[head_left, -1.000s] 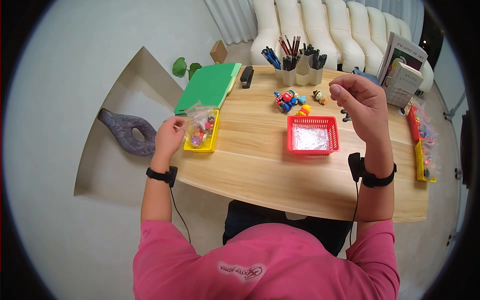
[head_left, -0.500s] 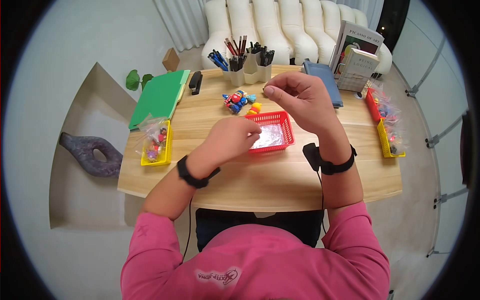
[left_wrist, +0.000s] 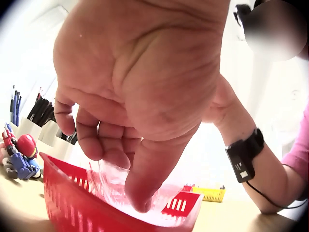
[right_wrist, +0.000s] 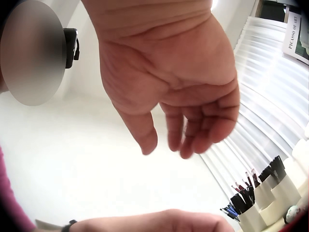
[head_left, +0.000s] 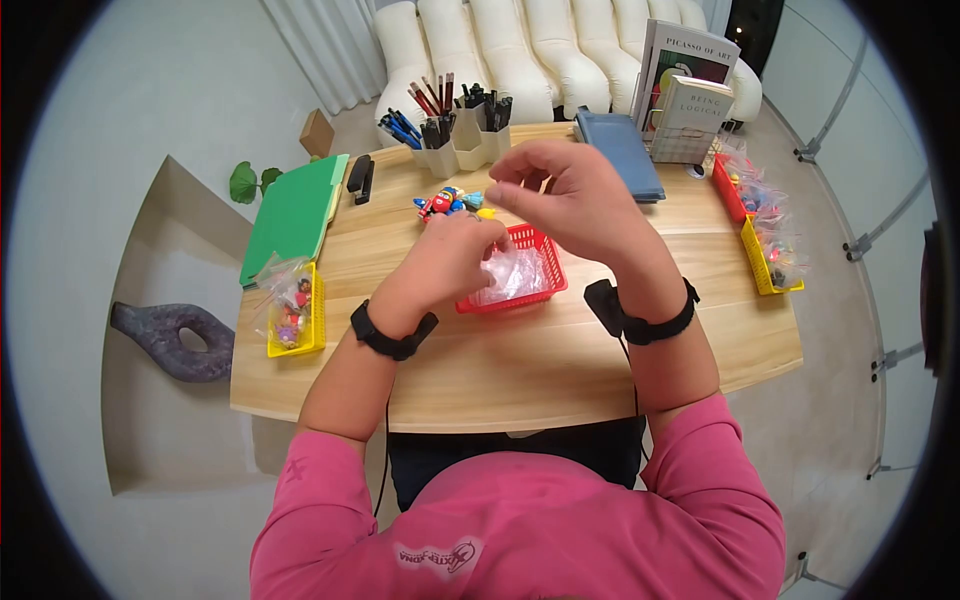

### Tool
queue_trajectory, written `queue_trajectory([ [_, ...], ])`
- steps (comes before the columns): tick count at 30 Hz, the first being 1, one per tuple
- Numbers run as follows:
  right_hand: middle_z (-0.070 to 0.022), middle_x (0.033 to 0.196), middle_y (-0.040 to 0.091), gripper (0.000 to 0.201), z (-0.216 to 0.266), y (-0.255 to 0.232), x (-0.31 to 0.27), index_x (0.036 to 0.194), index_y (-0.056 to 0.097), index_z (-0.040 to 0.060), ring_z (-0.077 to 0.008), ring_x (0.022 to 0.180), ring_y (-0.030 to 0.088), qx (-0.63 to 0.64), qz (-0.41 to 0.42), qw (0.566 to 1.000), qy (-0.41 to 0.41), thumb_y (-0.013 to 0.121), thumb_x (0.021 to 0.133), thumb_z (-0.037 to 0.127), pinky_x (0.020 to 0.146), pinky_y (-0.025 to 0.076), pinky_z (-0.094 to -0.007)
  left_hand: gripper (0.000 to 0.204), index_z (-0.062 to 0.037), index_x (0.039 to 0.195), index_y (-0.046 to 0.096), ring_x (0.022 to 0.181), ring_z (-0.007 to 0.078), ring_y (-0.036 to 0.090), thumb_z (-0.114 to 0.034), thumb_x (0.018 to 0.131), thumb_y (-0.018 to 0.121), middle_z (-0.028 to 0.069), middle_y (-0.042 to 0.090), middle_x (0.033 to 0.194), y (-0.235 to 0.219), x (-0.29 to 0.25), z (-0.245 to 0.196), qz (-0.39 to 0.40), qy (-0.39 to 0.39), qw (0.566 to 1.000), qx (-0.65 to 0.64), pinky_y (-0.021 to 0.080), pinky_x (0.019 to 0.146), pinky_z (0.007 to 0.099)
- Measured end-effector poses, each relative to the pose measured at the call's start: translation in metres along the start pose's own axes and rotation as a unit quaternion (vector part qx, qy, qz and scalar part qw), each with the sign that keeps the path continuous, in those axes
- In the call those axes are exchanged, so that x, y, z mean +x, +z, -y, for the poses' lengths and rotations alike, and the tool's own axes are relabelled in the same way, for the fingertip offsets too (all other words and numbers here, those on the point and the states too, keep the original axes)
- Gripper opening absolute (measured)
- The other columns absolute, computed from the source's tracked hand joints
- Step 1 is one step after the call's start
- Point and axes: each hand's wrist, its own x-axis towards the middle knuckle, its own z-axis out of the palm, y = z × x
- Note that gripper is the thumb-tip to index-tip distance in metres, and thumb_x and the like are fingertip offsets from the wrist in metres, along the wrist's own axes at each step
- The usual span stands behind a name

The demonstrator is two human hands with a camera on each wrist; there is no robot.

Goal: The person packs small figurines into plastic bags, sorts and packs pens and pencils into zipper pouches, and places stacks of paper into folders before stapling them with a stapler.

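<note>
In the head view a red basket (head_left: 545,262) holds clear plastic bags (head_left: 520,276). My left hand (head_left: 450,262) reaches over its left side; in the left wrist view its thumb and fingers pinch the clear plastic (left_wrist: 108,181) inside the basket (left_wrist: 72,203). My right hand (head_left: 575,200) is raised above the basket's right back corner, with relaxed, bent fingers and a gap between thumb and fingertips in the right wrist view, holding nothing. Small toy figures (head_left: 440,204) lie just behind the basket, partly hidden by my left hand.
A yellow basket (head_left: 318,310) with bagged figures stands left, near a green folder (head_left: 295,215) and a stapler (head_left: 361,180). Pen holders (head_left: 470,150), a blue folder (head_left: 620,155) and books (head_left: 685,110) stand at the back. More bagged figures sit in red and yellow baskets (head_left: 757,262) at right.
My left hand has moved from the yellow basket at left to the red basket and now pinches plastic there. My right hand stays raised. The head view has shifted to the right.
</note>
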Motion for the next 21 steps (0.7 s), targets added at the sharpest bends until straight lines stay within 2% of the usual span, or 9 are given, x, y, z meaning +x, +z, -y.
queue_trajectory([
  [2,-0.0185,0.104,0.078,0.051,-0.018,0.007,0.001,0.124,0.074,-0.0005,-0.0266,0.093,0.076,-0.176,-0.008,0.984,-0.028,0.088,0.088,0.032,0.083,0.059,-0.0362,0.029,-0.0092,0.105,0.075,0.100,0.0358,0.071,-0.013,0.078,0.083,0.0136,0.075,0.095,-0.007,0.004,-0.001,-0.016,0.007,1.000,-0.023,0.054,0.086,0.0485],
  [3,-0.0185,0.104,0.078,0.051,-0.017,0.009,-0.001,0.124,0.074,-0.0005,-0.0266,0.093,0.076,-0.177,-0.009,0.984,-0.028,0.088,0.088,0.032,0.083,0.059,-0.0362,0.028,-0.0079,0.105,0.074,0.098,0.0371,0.070,-0.013,0.078,0.082,0.0151,0.074,0.095,-0.009,0.006,-0.001,-0.034,0.020,0.999,-0.005,0.053,0.084,0.0491],
  [5,-0.0265,0.117,0.075,0.068,-0.012,0.014,-0.005,0.133,0.070,0.0016,-0.0358,0.106,0.074,-0.245,0.048,0.965,0.087,0.092,0.079,0.038,0.091,0.058,-0.0395,0.028,-0.0066,0.104,0.074,0.096,0.0384,0.070,-0.012,0.078,0.082,0.0165,0.074,0.095,-0.016,0.008,-0.004,-0.054,0.034,0.998,0.013,0.052,0.082,0.0498],
  [7,-0.0248,0.109,0.077,0.067,-0.018,0.014,0.002,0.130,0.072,0.0002,-0.0322,0.098,0.076,-0.228,0.072,0.963,0.125,0.093,0.078,0.037,0.087,0.059,-0.0384,0.032,-0.0016,0.107,0.070,0.100,0.0358,0.070,-0.007,0.077,0.082,0.0160,0.070,0.100,-0.021,0.010,-0.008,-0.074,0.038,0.995,-0.052,0.055,0.086,0.0436],
  [9,-0.0223,0.099,0.078,0.060,-0.026,0.008,0.012,0.128,0.072,-0.0025,-0.0287,0.089,0.077,-0.110,0.152,0.966,0.177,0.089,0.082,0.033,0.082,0.059,-0.0363,0.030,-0.0021,0.108,0.071,0.101,0.0310,0.071,-0.007,0.080,0.082,0.0131,0.071,0.100,-0.028,0.011,-0.010,-0.084,0.020,0.988,-0.128,0.056,0.085,0.0407],
  [11,-0.0182,0.093,0.079,0.047,-0.025,0.006,0.015,0.128,0.072,-0.0037,-0.0225,0.082,0.075,-0.102,0.125,0.973,0.164,0.082,0.089,0.020,0.078,0.058,-0.0332,0.028,-0.0025,0.109,0.071,0.102,0.0262,0.072,-0.007,0.084,0.082,0.0103,0.072,0.100,-0.029,0.012,-0.005,-0.091,0.002,0.975,-0.205,0.056,0.085,0.0378],
  [13,-0.0151,0.095,0.080,0.040,-0.031,0.006,0.017,0.133,0.070,-0.0047,-0.0169,0.083,0.074,0.035,0.039,0.992,0.112,0.074,0.094,0.006,0.079,0.058,-0.0309,0.021,-0.0019,0.110,0.071,0.101,0.0154,0.070,-0.008,0.093,0.081,0.0044,0.073,0.107,-0.029,0.015,0.007,-0.112,-0.042,0.866,-0.485,0.057,0.084,0.0303],
  [14,-0.0110,0.099,0.080,0.042,-0.032,0.005,0.016,0.137,0.067,-0.0060,-0.0127,0.085,0.072,0.085,0.022,0.991,0.106,0.071,0.096,0.000,0.081,0.058,-0.0295,0.017,-0.0001,0.113,0.073,0.094,0.0092,0.069,-0.009,0.099,0.078,0.0018,0.074,0.107,-0.031,0.016,0.014,-0.102,-0.039,0.855,-0.506,0.056,0.081,0.0250],
  [21,-0.0056,0.102,0.075,0.039,-0.050,0.019,0.026,0.136,0.067,-0.0057,-0.0100,0.091,0.068,0.136,-0.058,0.987,0.061,0.072,0.099,0.002,0.083,0.056,-0.0267,0.020,0.0020,0.114,0.077,0.085,0.0063,0.068,-0.014,0.102,0.078,0.0008,0.076,0.097,-0.050,0.006,0.040,-0.092,-0.106,0.846,-0.515,0.055,0.074,0.0238],
])
